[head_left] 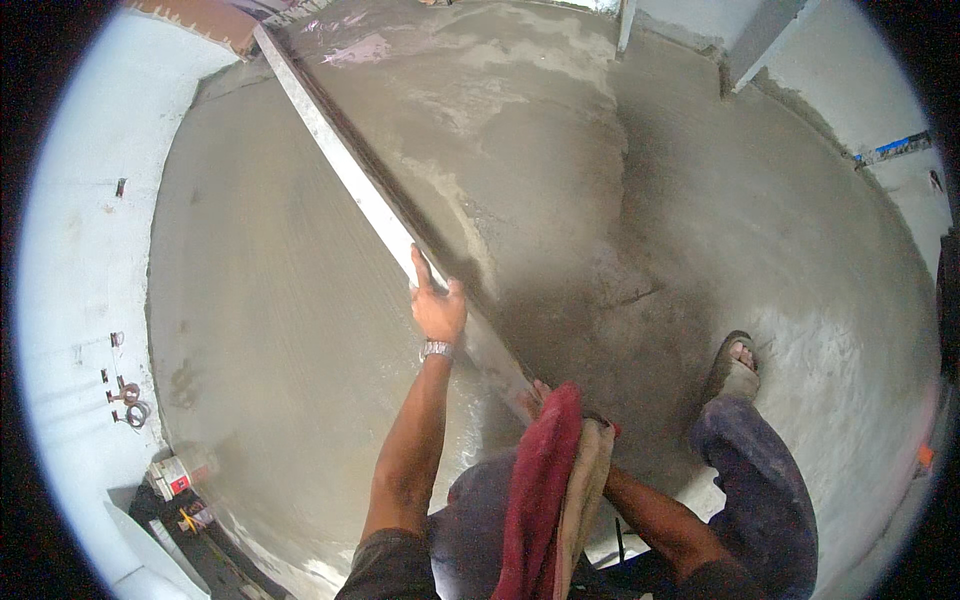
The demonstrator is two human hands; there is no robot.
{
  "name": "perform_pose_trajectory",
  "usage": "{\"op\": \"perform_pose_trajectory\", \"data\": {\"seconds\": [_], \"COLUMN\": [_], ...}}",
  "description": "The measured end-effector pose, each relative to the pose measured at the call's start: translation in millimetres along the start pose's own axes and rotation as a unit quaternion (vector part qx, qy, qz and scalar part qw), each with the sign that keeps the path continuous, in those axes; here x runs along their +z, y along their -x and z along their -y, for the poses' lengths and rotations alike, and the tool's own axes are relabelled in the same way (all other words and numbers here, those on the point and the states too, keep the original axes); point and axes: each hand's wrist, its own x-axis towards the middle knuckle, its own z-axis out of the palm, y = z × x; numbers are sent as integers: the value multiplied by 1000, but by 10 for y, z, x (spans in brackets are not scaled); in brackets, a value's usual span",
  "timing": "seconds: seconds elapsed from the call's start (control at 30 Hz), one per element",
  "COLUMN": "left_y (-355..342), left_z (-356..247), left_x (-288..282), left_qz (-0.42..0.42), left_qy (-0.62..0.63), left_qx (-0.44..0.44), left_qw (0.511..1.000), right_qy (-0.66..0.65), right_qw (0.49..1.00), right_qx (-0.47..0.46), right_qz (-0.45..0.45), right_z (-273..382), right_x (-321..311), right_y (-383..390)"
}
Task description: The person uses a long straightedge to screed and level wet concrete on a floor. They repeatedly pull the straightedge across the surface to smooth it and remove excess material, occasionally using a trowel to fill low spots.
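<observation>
A long, pale screed straightedge lies slantwise over wet grey mortar, from the far left down toward my body. My left hand, with a metal watch at the wrist, grips it partway along, the index finger stretched along its top. Closer to me, my right hand holds the near end; only some fingers show, as a red and tan cloth hangs in front of the rest. Left of the straightedge the mortar looks even and finely streaked, while darker, rougher patches lie to its right.
A white wall with wire ends poking out of small boxes bounds the left side. At its foot stands a white bucket. My sandalled foot rests on the floor to the right. Posts stand at the far right.
</observation>
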Motion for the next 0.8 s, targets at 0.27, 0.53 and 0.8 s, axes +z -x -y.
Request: {"op": "perform_pose_trajectory", "data": {"seconds": [0.27, 0.53, 0.8], "left_y": [-123, -241, -132], "left_z": [-189, -494, -577], "left_x": [72, 157, 267], "left_qz": [19, 7, -3], "left_qy": [22, 0, 12], "left_qx": [-20, -12, -11], "left_qw": [999, 1000, 1000], "right_qy": [-6, 3, 66], "right_qw": [1000, 1000, 995], "right_qx": [-9, -2, -65], "right_qz": [-10, -17, -45], "right_z": [-105, -129, -195], "right_x": [-226, -607, -798], "right_y": [-292, -229, -235]}}
